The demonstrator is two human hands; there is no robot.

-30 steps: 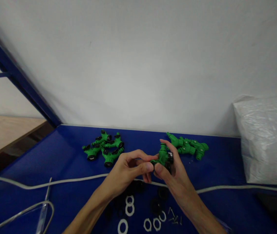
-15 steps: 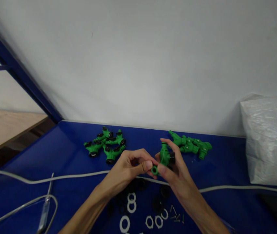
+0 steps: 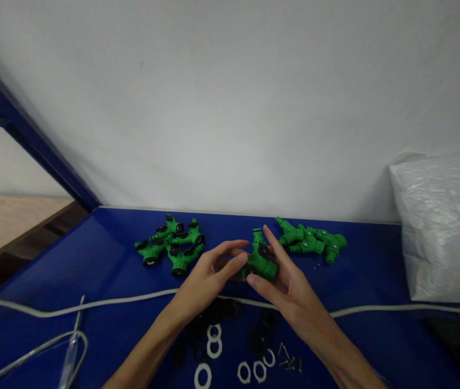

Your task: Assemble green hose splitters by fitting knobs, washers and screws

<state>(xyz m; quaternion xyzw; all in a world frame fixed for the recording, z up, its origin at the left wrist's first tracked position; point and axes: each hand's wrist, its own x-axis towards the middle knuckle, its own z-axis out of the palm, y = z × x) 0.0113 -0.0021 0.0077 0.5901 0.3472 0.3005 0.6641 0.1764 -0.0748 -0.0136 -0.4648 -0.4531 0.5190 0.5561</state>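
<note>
Between both hands, above the blue table, is a green Y-shaped hose splitter [image 3: 262, 265] with black levers on its arms. My left hand [image 3: 212, 275] pinches its left arm between thumb and fingers. Around the splitter's right side and underneath curls my right hand [image 3: 290, 286], its thumb near the lower arm and its index finger stretched upward. Beyond my left hand lie several green splitters [image 3: 181, 259] with black levers and black collars. More green splitter bodies [image 3: 311, 240], without visible levers, are heaped behind my right hand.
White rings [image 3: 214, 347], dark round parts [image 3: 258, 340] and small screws [image 3: 290, 364] lie in front of my hands. A white cable [image 3: 132, 298] crosses the blue table [image 3: 108, 243]. A screwdriver [image 3: 71, 351] is at left; a plastic-wrapped bundle [image 3: 444, 232] stands at right.
The splitter has been turned in my hands, so its black levers now face me and its wide end points right. The view has shifted slightly.
</note>
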